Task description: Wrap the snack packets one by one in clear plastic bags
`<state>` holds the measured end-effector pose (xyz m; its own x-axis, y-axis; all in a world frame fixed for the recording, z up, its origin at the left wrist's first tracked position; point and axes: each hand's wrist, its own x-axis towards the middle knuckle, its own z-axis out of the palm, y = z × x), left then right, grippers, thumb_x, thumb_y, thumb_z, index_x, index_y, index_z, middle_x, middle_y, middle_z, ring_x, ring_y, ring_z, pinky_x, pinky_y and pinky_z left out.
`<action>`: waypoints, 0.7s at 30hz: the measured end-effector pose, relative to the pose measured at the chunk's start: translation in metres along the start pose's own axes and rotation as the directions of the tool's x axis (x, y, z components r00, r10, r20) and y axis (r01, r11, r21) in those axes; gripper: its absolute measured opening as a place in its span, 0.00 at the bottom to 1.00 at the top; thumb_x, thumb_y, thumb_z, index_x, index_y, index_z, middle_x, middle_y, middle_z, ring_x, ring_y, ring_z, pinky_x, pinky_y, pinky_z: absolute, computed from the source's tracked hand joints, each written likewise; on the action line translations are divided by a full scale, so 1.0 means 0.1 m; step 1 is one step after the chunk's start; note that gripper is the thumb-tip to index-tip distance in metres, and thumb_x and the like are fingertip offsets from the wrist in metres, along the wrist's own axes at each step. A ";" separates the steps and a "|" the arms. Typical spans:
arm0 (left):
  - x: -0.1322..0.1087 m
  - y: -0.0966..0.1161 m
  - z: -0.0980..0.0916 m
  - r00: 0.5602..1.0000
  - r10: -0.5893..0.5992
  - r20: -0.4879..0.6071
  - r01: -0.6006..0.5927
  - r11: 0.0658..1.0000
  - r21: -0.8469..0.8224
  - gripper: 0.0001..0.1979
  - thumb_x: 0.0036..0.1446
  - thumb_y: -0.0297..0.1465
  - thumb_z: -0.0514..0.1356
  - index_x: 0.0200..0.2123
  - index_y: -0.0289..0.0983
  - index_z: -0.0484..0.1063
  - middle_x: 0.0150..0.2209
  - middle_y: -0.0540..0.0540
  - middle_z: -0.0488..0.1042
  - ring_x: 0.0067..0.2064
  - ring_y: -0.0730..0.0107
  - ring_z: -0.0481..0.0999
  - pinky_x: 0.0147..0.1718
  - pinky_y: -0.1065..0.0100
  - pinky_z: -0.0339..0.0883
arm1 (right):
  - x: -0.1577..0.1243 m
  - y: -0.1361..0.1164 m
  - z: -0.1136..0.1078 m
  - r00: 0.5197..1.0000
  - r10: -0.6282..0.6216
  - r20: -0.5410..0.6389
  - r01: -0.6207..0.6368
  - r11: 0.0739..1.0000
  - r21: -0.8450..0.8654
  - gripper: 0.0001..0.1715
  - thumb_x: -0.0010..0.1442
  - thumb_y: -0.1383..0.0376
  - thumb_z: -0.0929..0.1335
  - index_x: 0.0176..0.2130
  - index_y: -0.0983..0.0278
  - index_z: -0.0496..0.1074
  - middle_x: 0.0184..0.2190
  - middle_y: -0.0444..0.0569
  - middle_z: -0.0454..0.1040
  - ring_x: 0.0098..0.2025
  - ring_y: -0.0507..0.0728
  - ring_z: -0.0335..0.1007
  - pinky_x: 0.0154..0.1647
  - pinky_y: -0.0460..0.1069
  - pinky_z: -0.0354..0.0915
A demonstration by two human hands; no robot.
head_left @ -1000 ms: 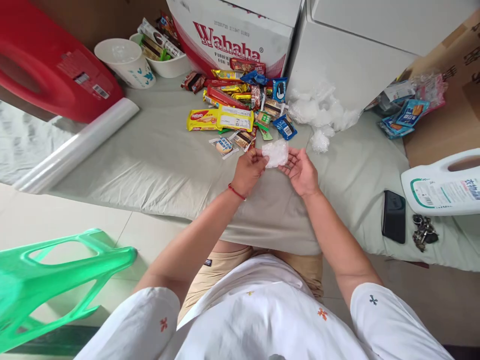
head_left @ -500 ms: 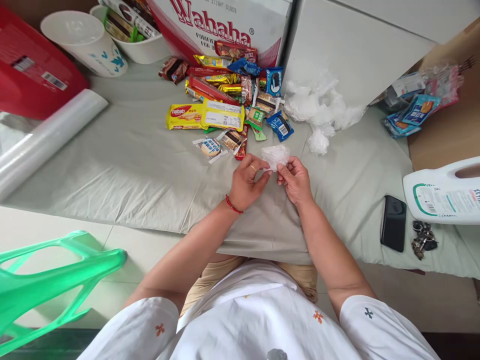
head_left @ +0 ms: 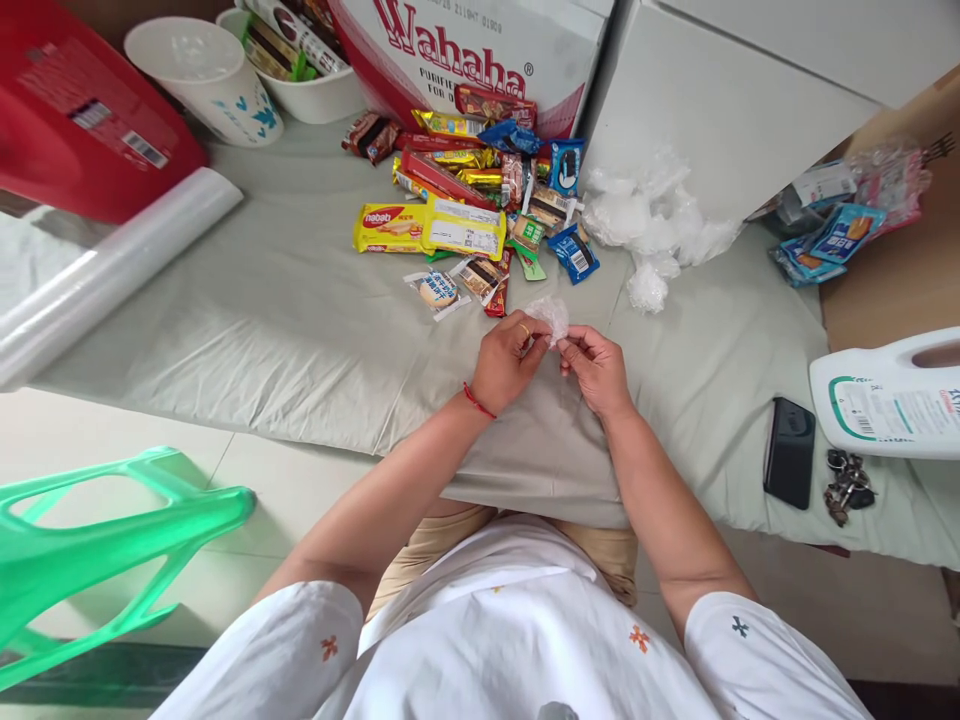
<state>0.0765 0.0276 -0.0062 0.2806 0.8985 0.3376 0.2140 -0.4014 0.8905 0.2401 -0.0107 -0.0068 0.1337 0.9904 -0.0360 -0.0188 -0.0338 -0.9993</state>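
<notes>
A small crumpled clear plastic bag (head_left: 553, 314) is pinched between the fingertips of both hands, just above the grey-green cloth. My left hand (head_left: 511, 350), with a ring and a red cord at the wrist, grips its left side. On the other side my right hand (head_left: 598, 370) has thumb and fingers closed on its lower edge. Close beyond my left hand lie a round wrapped biscuit (head_left: 436, 291) and a brown wrapped snack (head_left: 480, 277). To the right rests a heap of similar crumpled clear plastic (head_left: 651, 225).
Yellow nabati packs (head_left: 390, 228) and several other snacks lie before a Wahaha carton (head_left: 465, 50). At left are a plastic roll (head_left: 127, 265), a paper cup (head_left: 206, 85) and a green stool (head_left: 127, 530). A phone (head_left: 789, 453), keys (head_left: 848, 487) and a white jug (head_left: 892, 395) are at right.
The plastic in my hands has become narrower and more bunched as my fingers drew closer together. The whole view has shifted slightly, so the scene sits further right.
</notes>
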 end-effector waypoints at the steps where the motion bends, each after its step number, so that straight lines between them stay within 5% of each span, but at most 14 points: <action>1: 0.00 0.01 0.00 1.000 -0.009 -0.005 0.009 1.000 -0.018 0.07 0.65 0.33 0.59 0.37 0.39 0.77 0.35 0.47 0.74 0.33 0.69 0.71 0.37 0.67 0.65 | -0.01 -0.01 0.00 1.000 0.002 -0.005 -0.002 1.000 -0.002 0.14 0.59 0.52 0.75 0.40 0.58 0.80 0.29 0.42 0.75 0.25 0.50 0.63 0.25 0.47 0.65; 9: 0.03 0.00 0.01 0.999 -0.028 -0.024 0.023 0.983 -0.184 0.08 0.64 0.36 0.62 0.35 0.38 0.75 0.33 0.48 0.72 0.33 0.72 0.69 0.34 0.69 0.63 | -0.04 -0.02 0.01 0.999 -0.036 0.034 0.039 0.995 -0.092 0.14 0.62 0.51 0.73 0.38 0.58 0.76 0.30 0.41 0.77 0.23 0.49 0.62 0.24 0.46 0.62; 12: 0.09 -0.05 0.00 0.982 -0.160 -0.095 0.114 0.920 -0.375 0.11 0.60 0.40 0.66 0.35 0.39 0.72 0.33 0.49 0.72 0.34 0.72 0.71 0.33 0.69 0.64 | -0.02 -0.02 -0.02 0.999 -0.008 -0.041 0.007 1.000 -0.022 0.16 0.60 0.50 0.74 0.37 0.58 0.75 0.29 0.41 0.75 0.23 0.49 0.60 0.23 0.46 0.60; 15: 0.16 -0.12 -0.07 0.936 -0.341 -0.093 0.211 0.749 -0.628 0.14 0.58 0.44 0.66 0.35 0.42 0.67 0.36 0.50 0.73 0.39 0.70 0.75 0.35 0.68 0.70 | 0.00 -0.06 -0.07 0.995 0.043 -0.085 -0.033 0.993 0.113 0.18 0.55 0.50 0.77 0.36 0.58 0.73 0.27 0.40 0.74 0.24 0.49 0.59 0.22 0.45 0.59; 18: 0.22 -0.18 -0.17 0.893 -0.450 -0.012 0.269 0.553 -0.789 0.15 0.59 0.43 0.65 0.36 0.43 0.63 0.42 0.49 0.75 0.45 0.67 0.79 0.38 0.65 0.75 | -0.01 -0.11 -0.12 0.996 0.080 0.050 -0.087 0.985 0.147 0.17 0.54 0.52 0.78 0.34 0.59 0.74 0.26 0.40 0.74 0.24 0.49 0.60 0.23 0.45 0.60; 21: 0.23 -0.20 -0.22 0.880 -0.474 0.015 0.287 0.508 -0.812 0.14 0.60 0.41 0.65 0.36 0.42 0.63 0.42 0.48 0.76 0.46 0.66 0.79 0.39 0.64 0.77 | -0.05 -0.13 -0.13 0.957 0.119 0.263 -0.145 0.986 0.081 0.15 0.54 0.54 0.78 0.35 0.60 0.78 0.30 0.45 0.77 0.27 0.51 0.67 0.27 0.47 0.66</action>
<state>0.0578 0.0604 -0.0091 0.1595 0.9787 -0.1294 -0.5702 0.1983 0.7972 0.2527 -0.0169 0.0063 -0.1351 0.9795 -0.1496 -0.1180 -0.1658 -0.9791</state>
